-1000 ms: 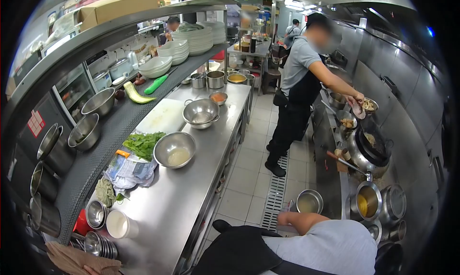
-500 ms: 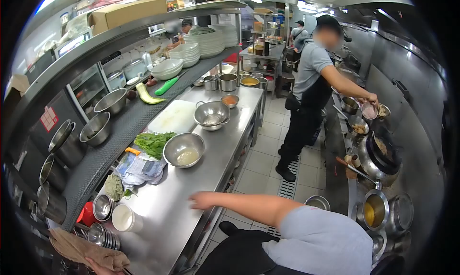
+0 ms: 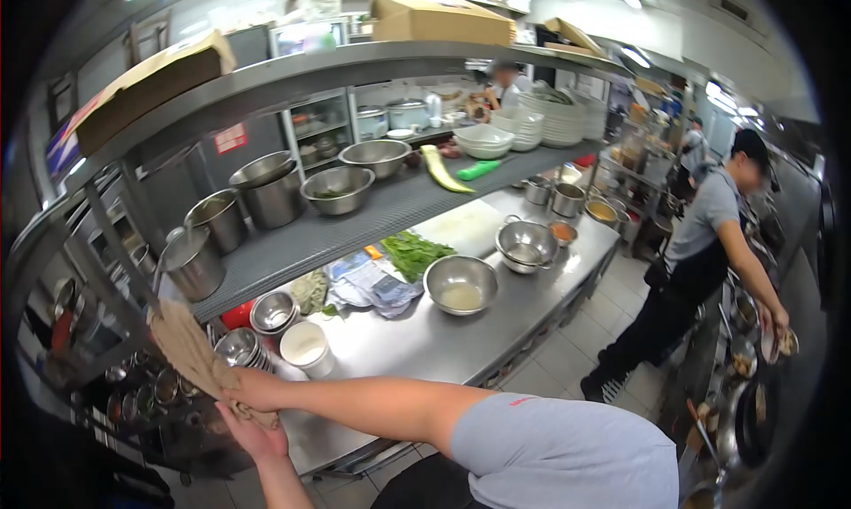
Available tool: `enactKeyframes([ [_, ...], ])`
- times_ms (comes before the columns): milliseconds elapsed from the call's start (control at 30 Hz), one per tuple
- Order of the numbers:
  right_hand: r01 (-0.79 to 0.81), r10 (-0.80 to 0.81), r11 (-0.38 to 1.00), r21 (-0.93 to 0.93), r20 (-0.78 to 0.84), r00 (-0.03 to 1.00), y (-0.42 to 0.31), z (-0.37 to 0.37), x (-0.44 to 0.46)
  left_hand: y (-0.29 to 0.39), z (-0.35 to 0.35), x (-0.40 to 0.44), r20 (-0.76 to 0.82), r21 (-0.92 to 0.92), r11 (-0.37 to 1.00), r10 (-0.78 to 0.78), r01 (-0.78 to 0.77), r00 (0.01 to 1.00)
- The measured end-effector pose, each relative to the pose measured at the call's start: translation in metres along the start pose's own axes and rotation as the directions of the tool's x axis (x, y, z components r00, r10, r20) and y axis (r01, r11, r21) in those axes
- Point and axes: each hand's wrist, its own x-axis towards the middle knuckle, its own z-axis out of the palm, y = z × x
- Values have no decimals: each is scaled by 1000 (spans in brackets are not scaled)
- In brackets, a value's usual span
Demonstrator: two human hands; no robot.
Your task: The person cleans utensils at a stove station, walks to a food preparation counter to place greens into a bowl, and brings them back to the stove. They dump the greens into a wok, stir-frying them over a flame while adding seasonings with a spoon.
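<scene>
A brown cloth [image 3: 188, 354] hangs bunched at the lower left, beside the counter's near end. My right hand [image 3: 252, 390] reaches across from the right and is closed on its lower part. Just below, my left hand [image 3: 255, 431] holds the bottom end of the same cloth; its fingers are partly covered. Close to the hands stand a white tub [image 3: 307, 348] and stacked small metal bowls [image 3: 241, 348]. A larger steel bowl [image 3: 460, 285] with pale liquid sits farther along the counter.
Leafy greens [image 3: 415, 256] lie by a white cutting board [image 3: 465, 225]. Above the steel counter [image 3: 390, 349], a shelf [image 3: 266, 265] carries metal pots, bowls and white dishes [image 3: 517, 130]. A co-worker [image 3: 709, 217] stands at the stoves on the right.
My right hand has moved from over the counter to the cloth and taken hold of it. The view has turned left. The co-worker's hand remains over the stove side.
</scene>
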Motion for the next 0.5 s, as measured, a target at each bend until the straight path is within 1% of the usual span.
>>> enactKeyframes([
  [33,-41,40,999,26,26,999,-5,-3,-8,5,1,-6,29,51,999,-13,11,999],
  [67,-28,27,999,22,41,999,-6,0,-7,9,5,-11,27,47,999,7,-9,1000],
  [133,-4,6,1000,-21,65,998,-4,6,-8,16,19,-19,-133,202,979,37,-9,990],
  [167,42,-40,998,-53,38,999,4,10,-6,19,15,-14,-122,207,978,54,-28,991],
  [200,73,-63,990,-117,91,994,17,7,-3,23,0,-7,-94,414,910,27,14,995],
  [233,111,-83,979,-170,160,984,18,-2,-12,26,-1,-7,-92,603,796,8,49,996],
  [267,226,-191,941,-251,154,969,24,-13,-18,26,-4,4,-109,707,705,24,60,994],
  [300,44,-57,996,83,163,985,23,-18,-21,18,-2,16,-89,692,719,171,-63,981],
  [333,331,-332,943,30,106,937,-11,-49,-40,7,0,24,-154,780,617,354,-106,923],
  [367,195,-163,966,-170,185,969,-2,-53,-37,5,5,41,-114,849,524,294,-60,949],
  [400,82,-20,982,-169,340,940,-7,-70,-40,5,41,36,-173,670,742,133,18,976],
  [433,302,-193,918,-256,377,906,-16,-96,-54,13,84,25,-259,514,833,-75,203,963],
  [467,332,-81,865,-376,549,832,-28,-136,-69,-3,70,44,-180,435,897,-2,82,984],
  [500,429,-133,843,-325,646,751,-54,-186,-86,-13,75,44,-229,497,868,139,-7,963],
])
